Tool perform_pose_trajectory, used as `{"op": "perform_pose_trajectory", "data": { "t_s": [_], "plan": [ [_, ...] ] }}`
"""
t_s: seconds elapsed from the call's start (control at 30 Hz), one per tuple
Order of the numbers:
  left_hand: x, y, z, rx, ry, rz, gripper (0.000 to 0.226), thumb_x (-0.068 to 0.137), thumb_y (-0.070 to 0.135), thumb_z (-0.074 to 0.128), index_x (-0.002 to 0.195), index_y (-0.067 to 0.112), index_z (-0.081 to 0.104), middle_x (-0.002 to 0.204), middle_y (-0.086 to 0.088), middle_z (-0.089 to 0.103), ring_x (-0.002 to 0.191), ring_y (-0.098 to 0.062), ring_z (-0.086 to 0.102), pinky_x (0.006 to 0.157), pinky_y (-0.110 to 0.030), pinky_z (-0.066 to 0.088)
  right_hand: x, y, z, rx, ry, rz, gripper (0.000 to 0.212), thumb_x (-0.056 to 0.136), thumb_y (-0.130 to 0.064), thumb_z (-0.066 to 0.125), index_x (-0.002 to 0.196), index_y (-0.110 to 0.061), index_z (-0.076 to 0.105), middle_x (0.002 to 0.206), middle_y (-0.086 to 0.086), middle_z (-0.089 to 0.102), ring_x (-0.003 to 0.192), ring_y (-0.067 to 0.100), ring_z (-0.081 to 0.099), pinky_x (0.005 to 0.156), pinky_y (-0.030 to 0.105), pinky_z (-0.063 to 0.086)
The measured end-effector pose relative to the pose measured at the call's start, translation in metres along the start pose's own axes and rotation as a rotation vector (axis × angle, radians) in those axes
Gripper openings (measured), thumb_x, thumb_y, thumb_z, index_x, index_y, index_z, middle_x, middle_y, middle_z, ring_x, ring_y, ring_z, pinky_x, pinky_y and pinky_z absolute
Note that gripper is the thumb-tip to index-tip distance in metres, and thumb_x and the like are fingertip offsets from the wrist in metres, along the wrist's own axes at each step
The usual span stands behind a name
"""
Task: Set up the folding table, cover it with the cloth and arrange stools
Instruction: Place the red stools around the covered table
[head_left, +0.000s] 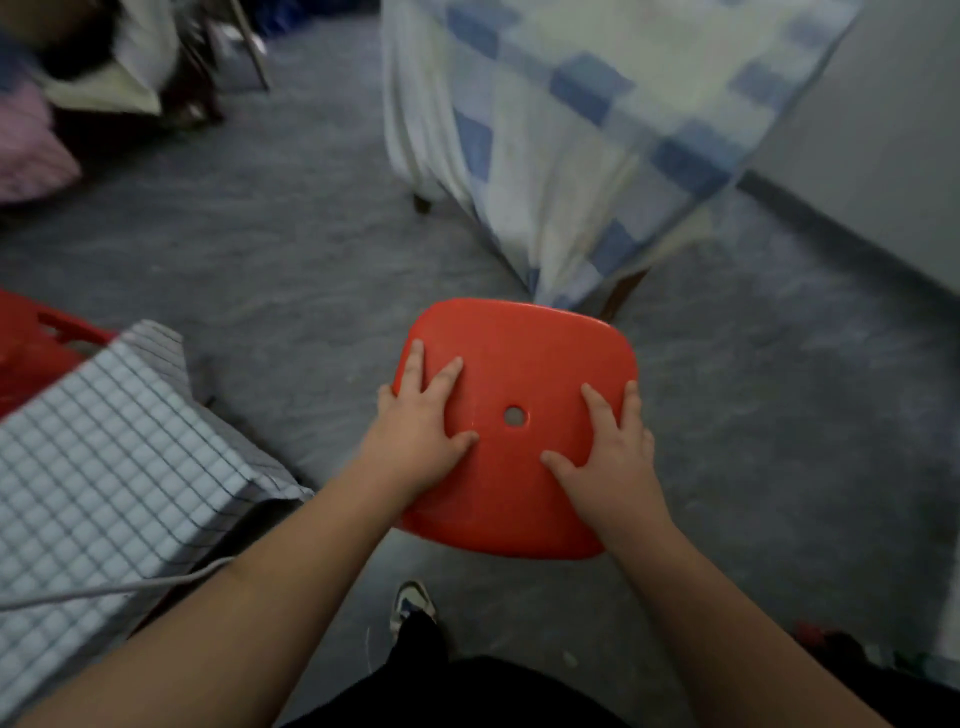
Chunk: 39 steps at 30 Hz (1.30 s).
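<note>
A red plastic stool (519, 364) with a small round hole in its seat is in the centre of the view, over the grey floor. My left hand (421, 421) lies flat on the seat's left side, fingers spread and straight. My right hand (608, 447) lies flat on the seat's right side in the same way. The stool's legs are hidden under the seat. Just beyond it stands the folding table (631, 291), draped in a blue and white checked cloth (597, 135) that hangs nearly to the floor. Two dark table feet show below the cloth.
A grid-patterned grey cloth (104, 467) covers a block at the left, with a red plastic thing (31, 353) behind it and a white cable (114, 587) across it. Pink bedding (26, 150) lies far left. A wall with a dark skirting (852, 234) runs along the right. My shoe (410, 603) is below the stool.
</note>
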<state>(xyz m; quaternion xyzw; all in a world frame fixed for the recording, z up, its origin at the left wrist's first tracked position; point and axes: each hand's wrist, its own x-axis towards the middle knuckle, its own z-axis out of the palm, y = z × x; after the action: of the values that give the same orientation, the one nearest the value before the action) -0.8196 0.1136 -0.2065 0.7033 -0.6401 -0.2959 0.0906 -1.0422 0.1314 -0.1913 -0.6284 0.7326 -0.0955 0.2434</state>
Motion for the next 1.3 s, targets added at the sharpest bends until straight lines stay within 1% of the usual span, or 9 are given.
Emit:
{"op": "perform_pose_trajectory", "data": {
  "t_s": [0.13, 0.3, 0.5, 0.63, 0.8, 0.93, 1.07, 1.17, 1.3],
  "plan": [
    [-0.014, -0.011, -0.063, -0.045, 0.132, -0.064, 0.089, 0.079, 0.049, 0.069, 0.15, 0.047, 0.015, 0.161, 0.012, -0.018, 0.141, -0.042, 0.018, 0.111, -0.053, 0.033, 0.014, -0.062, -0.025, 0.018, 0.01, -0.139, 0.095, 0.076, -0.043, 0.079, 0.153, -0.04, 0.023, 0.165, 0.0, -0.006, 0.142, 0.04, 0.021, 0.113, 0.051, 0.03],
    [0.007, -0.015, -0.106, -0.05, 0.194, -0.167, 0.089, 0.08, 0.051, 0.069, 0.151, 0.045, 0.015, 0.162, 0.009, -0.018, 0.14, -0.044, 0.02, 0.112, -0.051, 0.031, 0.063, -0.106, -0.037, -0.003, -0.031, -0.268, 0.094, 0.077, -0.047, 0.076, 0.153, -0.041, 0.021, 0.165, -0.001, -0.007, 0.142, 0.038, 0.021, 0.111, 0.052, 0.033],
    [0.072, -0.017, -0.127, -0.052, 0.205, -0.363, 0.089, 0.081, 0.055, 0.067, 0.151, 0.046, 0.012, 0.161, 0.009, -0.019, 0.143, -0.043, 0.018, 0.112, -0.051, 0.03, 0.162, -0.138, -0.03, -0.046, -0.139, -0.427, 0.091, 0.08, -0.05, 0.073, 0.153, -0.04, 0.02, 0.165, 0.005, -0.003, 0.143, 0.04, 0.02, 0.112, 0.05, 0.029],
    [0.108, -0.012, -0.132, -0.1, 0.26, -0.512, 0.089, 0.082, 0.054, 0.067, 0.152, 0.045, 0.013, 0.162, 0.006, -0.017, 0.141, -0.045, 0.02, 0.113, -0.051, 0.027, 0.23, -0.163, -0.031, -0.116, -0.243, -0.544, 0.089, 0.08, -0.052, 0.071, 0.152, -0.04, 0.021, 0.165, 0.003, -0.003, 0.141, 0.041, 0.024, 0.109, 0.052, 0.033],
    [0.129, -0.022, -0.143, -0.168, 0.353, -0.68, 0.088, 0.082, 0.056, 0.066, 0.151, 0.047, 0.012, 0.162, 0.009, -0.017, 0.143, -0.041, 0.019, 0.111, -0.053, 0.031, 0.284, -0.21, -0.019, -0.192, -0.337, -0.726, 0.083, 0.083, -0.051, 0.068, 0.152, -0.041, 0.023, 0.165, 0.004, -0.006, 0.141, 0.043, 0.021, 0.111, 0.054, 0.031],
    [0.137, -0.057, -0.147, -0.222, 0.422, -0.787, 0.089, 0.082, 0.054, 0.066, 0.151, 0.046, 0.011, 0.162, 0.006, -0.017, 0.146, -0.042, 0.01, 0.112, -0.056, 0.027, 0.308, -0.26, 0.015, -0.27, -0.406, -0.848, 0.081, 0.084, -0.051, 0.068, 0.152, -0.038, 0.025, 0.165, 0.008, -0.005, 0.141, 0.044, 0.022, 0.111, 0.054, 0.03],
    [0.158, -0.116, -0.146, -0.277, 0.438, -0.86, 0.088, 0.082, 0.055, 0.067, 0.151, 0.046, 0.012, 0.161, 0.008, -0.017, 0.145, -0.042, 0.011, 0.111, -0.059, 0.03, 0.331, -0.304, 0.072, -0.304, -0.487, -0.894, 0.082, 0.083, -0.05, 0.069, 0.152, -0.037, 0.025, 0.165, 0.008, -0.004, 0.14, 0.045, 0.022, 0.11, 0.054, 0.031],
    [0.185, -0.172, -0.137, -0.297, 0.426, -0.91, 0.087, 0.082, 0.056, 0.066, 0.15, 0.046, 0.012, 0.161, 0.01, -0.019, 0.145, -0.041, 0.01, 0.108, -0.059, 0.032, 0.354, -0.33, 0.132, -0.303, -0.533, -0.881, 0.084, 0.082, -0.048, 0.071, 0.151, -0.038, 0.025, 0.165, 0.005, -0.003, 0.142, 0.042, 0.022, 0.111, 0.054, 0.031],
    [0.233, -0.263, -0.104, -0.34, 0.4, -0.957, 0.085, 0.083, 0.055, 0.064, 0.148, 0.049, 0.011, 0.159, 0.013, -0.02, 0.145, -0.039, 0.008, 0.104, -0.059, 0.037, 0.391, -0.352, 0.235, -0.294, -0.583, -0.855, 0.086, 0.081, -0.044, 0.073, 0.152, -0.038, 0.024, 0.165, 0.004, -0.003, 0.143, 0.04, 0.019, 0.114, 0.053, 0.029]
  ]
}}
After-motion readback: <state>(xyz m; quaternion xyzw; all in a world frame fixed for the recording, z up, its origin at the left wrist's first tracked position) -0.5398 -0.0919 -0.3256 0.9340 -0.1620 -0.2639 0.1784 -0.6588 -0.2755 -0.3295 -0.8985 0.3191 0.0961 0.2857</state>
